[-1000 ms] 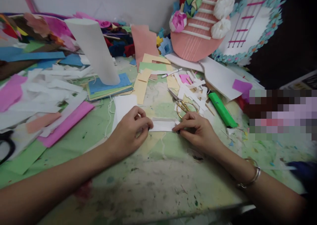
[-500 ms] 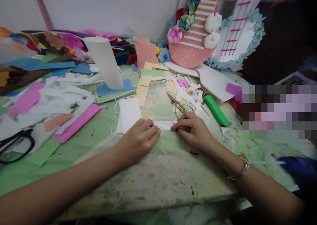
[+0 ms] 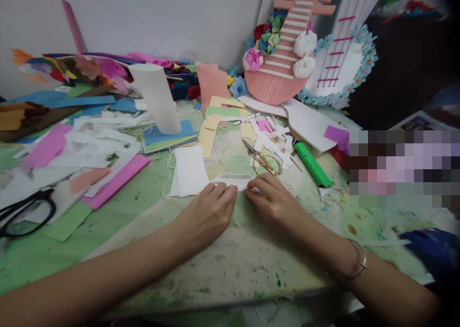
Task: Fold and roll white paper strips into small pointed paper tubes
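Note:
A narrow folded piece of white paper (image 3: 233,179) lies on the table in front of me, with both hands at its near edge. My left hand (image 3: 215,204) is closed on its left part, fingers bent over the edge. At the right end my right hand (image 3: 268,195) pinches the same paper between thumb and fingers. White paper sheets (image 3: 190,171) lie stacked just left of it. Gold-handled scissors (image 3: 266,163) rest open just beyond my right hand. Part of the paper's near edge is hidden by my fingers.
A white paper cylinder (image 3: 158,99) stands on a stack of coloured sheets at the back left. Paper scraps (image 3: 93,140) and black-handled scissors (image 3: 30,212) lie left. A green wrapped stick (image 3: 312,164) lies right. Behind stands a pink paper instrument (image 3: 276,85) with flowers.
My right hand has shifted slightly left and down along the paper, closer to my left hand. The paper's far flap looks wider, and the whole view has tilted a little.

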A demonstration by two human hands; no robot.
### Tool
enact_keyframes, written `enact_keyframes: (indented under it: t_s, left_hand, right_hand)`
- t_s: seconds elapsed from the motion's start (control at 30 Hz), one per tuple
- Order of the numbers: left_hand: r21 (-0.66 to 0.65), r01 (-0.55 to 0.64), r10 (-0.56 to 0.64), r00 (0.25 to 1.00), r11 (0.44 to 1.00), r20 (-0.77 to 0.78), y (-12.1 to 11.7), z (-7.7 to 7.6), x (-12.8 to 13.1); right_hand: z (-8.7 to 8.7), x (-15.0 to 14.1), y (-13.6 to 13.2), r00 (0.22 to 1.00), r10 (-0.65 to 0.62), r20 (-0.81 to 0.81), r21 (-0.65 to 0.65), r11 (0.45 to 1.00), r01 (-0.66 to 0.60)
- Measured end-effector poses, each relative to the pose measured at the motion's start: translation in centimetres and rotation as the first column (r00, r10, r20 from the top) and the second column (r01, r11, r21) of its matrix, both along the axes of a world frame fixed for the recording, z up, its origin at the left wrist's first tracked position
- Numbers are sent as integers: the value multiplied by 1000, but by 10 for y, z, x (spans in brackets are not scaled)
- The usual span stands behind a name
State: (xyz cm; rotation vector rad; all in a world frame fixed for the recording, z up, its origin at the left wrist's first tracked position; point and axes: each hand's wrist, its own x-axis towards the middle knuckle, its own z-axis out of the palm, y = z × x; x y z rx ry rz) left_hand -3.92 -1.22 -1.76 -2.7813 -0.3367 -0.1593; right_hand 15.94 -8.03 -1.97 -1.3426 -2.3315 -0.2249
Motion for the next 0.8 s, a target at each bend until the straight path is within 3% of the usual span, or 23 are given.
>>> enact_keyframes:
  t_s: [0.1, 0.23, 0.37, 0.53, 0.63, 0.8]
  left_hand:
    - [8, 14, -14, 1000, 1000, -4, 0, 0, 0]
    - [12, 13, -13, 1000, 1000, -8, 2, 0, -1]
    - [-20, 17, -17, 1000, 1000, 8, 4, -2, -3]
    - [-58, 26, -22, 998, 998, 64, 6, -4, -6]
    - [-14, 70, -69, 994, 997, 89, 5, -2, -7]
    - [86, 38, -45, 996, 996, 82, 3, 3, -12]
  right_hand:
    - [4, -9, -4, 989, 73, 128, -39, 997, -68]
    - [5, -13, -9, 971, 53, 235, 38, 997, -64]
    - [3, -14, -15, 970, 4, 242, 115, 993, -33]
    - [4, -14, -18, 955, -105, 277, 121, 990, 73]
    - [7, -14, -17, 956, -122, 268, 87, 991, 103]
    - [6, -11, -18, 961, -148, 235, 29, 989, 146]
